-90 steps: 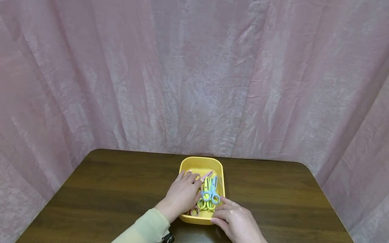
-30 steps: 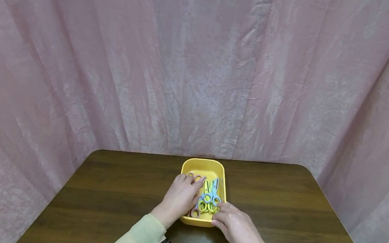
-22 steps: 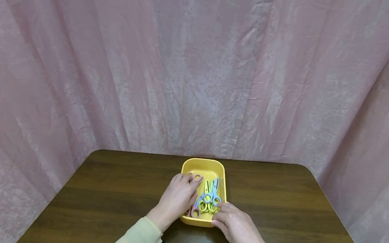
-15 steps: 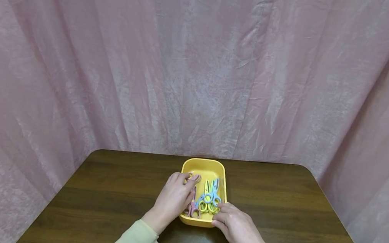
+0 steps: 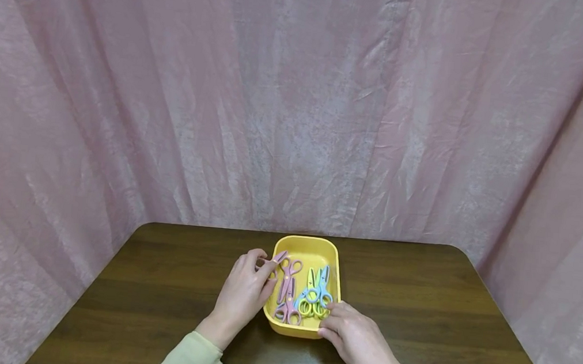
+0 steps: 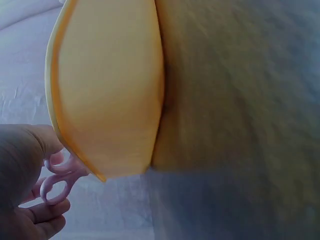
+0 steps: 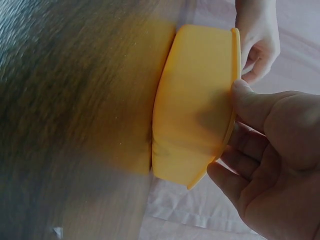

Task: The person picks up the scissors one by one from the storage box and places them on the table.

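Observation:
A yellow plastic tray (image 5: pixel 309 239) holds several children's scissors in pastel colours. In the head view my left hand (image 5: pixel 242 290) is at the tray's left rim, pinching pink scissors (image 5: pixel 280 257) by their handles, blades pointing toward the far right. The left wrist view shows the handle loops (image 6: pixel 69 176) between thumb and fingers beside the rim. Two more pink scissors (image 5: pixel 289 290) lie end to end in the tray's left half. On the right, blue scissors (image 5: pixel 323 286) overlap yellow-green scissors (image 5: pixel 311 276). My right hand (image 5: pixel 358 335) grips the tray's near right corner, thumb on the rim (image 7: pixel 236 60).
The tray stands on a dark brown wooden table (image 5: pixel 417 291), with bare wood on both sides of it. A pink velvety curtain (image 5: pixel 297 119) hangs behind the table and along its sides.
My left hand has moved left from over the tray's inside to its left rim, carrying the pink scissors. The other pink scissors now show uncovered. The right hand keeps its grip on the corner.

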`<state>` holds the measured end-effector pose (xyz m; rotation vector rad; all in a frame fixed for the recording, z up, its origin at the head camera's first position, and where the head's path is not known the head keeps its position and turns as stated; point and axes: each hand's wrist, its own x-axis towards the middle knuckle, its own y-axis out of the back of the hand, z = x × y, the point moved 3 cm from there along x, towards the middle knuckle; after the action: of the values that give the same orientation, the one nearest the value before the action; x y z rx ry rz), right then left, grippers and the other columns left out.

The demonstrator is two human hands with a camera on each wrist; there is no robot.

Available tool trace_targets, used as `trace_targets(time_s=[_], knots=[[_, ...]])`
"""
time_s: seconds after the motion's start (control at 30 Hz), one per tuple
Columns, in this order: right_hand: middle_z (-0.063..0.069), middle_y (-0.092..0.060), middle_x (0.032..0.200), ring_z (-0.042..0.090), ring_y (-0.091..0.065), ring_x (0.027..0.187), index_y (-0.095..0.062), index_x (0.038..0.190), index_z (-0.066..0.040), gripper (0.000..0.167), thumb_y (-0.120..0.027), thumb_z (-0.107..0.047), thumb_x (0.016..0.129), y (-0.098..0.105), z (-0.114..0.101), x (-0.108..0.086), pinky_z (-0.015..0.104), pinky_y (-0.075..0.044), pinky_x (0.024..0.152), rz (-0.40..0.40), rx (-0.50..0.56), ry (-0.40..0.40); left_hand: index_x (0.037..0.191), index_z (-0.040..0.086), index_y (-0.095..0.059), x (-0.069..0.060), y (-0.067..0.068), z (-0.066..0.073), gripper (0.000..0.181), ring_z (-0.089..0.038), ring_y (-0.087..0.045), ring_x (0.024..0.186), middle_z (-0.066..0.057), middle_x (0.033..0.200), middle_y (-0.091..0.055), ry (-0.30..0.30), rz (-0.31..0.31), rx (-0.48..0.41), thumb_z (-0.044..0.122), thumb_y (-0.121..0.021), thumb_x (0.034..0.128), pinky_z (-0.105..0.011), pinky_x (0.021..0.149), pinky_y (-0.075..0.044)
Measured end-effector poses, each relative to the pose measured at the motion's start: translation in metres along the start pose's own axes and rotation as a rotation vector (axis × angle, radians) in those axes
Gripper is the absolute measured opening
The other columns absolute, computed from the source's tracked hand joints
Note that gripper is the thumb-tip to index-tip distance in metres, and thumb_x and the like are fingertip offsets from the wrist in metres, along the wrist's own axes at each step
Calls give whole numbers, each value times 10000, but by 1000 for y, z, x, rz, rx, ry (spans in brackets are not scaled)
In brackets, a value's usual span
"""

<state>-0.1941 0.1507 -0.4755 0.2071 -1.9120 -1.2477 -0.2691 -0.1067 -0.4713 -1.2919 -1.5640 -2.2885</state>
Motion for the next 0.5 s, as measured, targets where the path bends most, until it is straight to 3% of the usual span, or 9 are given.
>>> trace_targets(time_s=[0.27,0.5], knots=[[-117,-746,984,208,-737,1145,-758,816,-234,177,-882,-199,937,0,-1,0,419,-619,954,-6,7,-10,1158,101,-811,-9,3,-11,261,-386,-651,1010,-189,1235,-621,42,27,29,136,-916,921,-512,874,-580],[-106,-747,987,215,-728,1137,-743,801,-225,194,-874,-191,940,1,-1,1,422,-619,943,-13,20,-5,1160,100,-805,-16,4,-17,277,-380,-616,959,-182,1166,-604,77,8,53,134,-927,914,-492,756,-582]])
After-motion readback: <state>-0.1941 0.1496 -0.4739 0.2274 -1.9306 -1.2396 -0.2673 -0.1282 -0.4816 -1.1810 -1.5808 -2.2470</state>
